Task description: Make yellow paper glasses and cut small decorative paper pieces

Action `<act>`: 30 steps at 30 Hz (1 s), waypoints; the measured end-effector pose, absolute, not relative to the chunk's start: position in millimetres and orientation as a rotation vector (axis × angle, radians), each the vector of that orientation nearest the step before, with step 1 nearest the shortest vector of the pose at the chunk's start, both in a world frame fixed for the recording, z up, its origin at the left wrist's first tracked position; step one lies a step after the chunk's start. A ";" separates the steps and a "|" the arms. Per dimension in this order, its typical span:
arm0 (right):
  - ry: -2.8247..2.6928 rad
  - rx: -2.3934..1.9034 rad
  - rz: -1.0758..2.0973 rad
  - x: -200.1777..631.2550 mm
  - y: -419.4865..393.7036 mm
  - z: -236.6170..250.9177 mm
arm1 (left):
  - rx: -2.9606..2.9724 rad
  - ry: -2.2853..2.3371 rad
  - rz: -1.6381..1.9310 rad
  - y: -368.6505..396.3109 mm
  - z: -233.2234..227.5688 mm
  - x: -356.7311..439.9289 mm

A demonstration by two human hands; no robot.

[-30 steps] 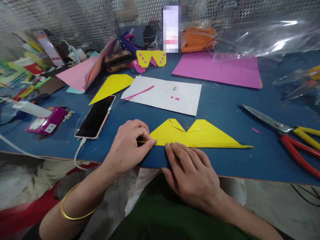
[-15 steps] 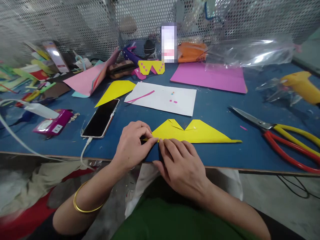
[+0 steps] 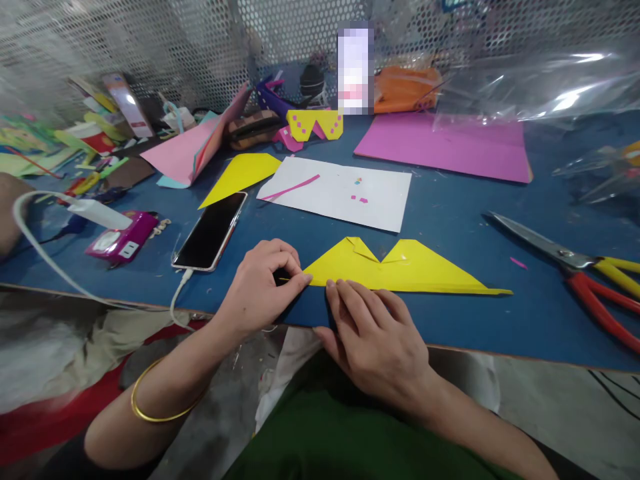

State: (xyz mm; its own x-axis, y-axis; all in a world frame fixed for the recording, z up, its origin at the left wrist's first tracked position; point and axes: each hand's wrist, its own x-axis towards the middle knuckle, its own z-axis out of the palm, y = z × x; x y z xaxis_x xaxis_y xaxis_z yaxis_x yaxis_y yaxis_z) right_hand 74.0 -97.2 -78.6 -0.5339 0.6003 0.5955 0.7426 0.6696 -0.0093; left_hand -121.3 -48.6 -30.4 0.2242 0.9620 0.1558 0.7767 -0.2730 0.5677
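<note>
A: Entry, nearest first. Left hand (image 3: 263, 287): fingers curled in, thumb and forefinger narrowed to a pinch on the left tip of the folded yellow paper (image 3: 400, 270). A gold bangle (image 3: 150, 403) sits on that forearm.

B: Right hand (image 3: 377, 337)?

A: Lies flat, fingers straight and close together, fingertips (image 3: 340, 290) pressing the near edge of the paper just right of the pinch. It grips nothing.

B: Paper position?

A: Flat on the blue table (image 3: 500, 327), near its front edge, centre of view. Wide shallow shape, two folded flaps meeting in a notch at the top, a long point trailing right.

B: Next row back?

A: Smartphone (image 3: 211, 231) left of the paper, screen dark, white cable (image 3: 176, 303) plugged into its near end. Further left, a magenta device (image 3: 121, 237). Far right, scissors (image 3: 580, 267) with red and yellow handles, blades open.

B: Beyond that?

A: White sheet (image 3: 345, 193) bearing a pink strip and small scraps; a yellow triangle (image 3: 240, 175) just left of it. Then a magenta sheet (image 3: 445, 143), a pink folded card (image 3: 190, 150), a small yellow folded piece with pink dots (image 3: 315, 123), clear plastic film (image 3: 540, 73), perforated metal screen (image 3: 150, 40) at the back.
</note>
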 end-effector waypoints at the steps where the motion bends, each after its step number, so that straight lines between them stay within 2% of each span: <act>1: -2.314 -1.030 -0.328 74.2 -97.0 -78.9 | 2.141 1.609 0.655 -47.3 -29.1 -121.5; 6: -2.291 -1.007 -0.320 74.1 -95.6 -81.6 | 2.195 1.599 0.556 -44.5 -26.5 -123.5; 18: -2.364 -1.105 -0.191 65.8 -98.8 -72.7 | 2.200 1.603 0.728 -50.7 -37.5 -123.0; 30: -2.371 -0.982 -0.354 62.6 -95.7 -79.4 | 2.019 1.615 0.753 -50.9 -24.2 -135.4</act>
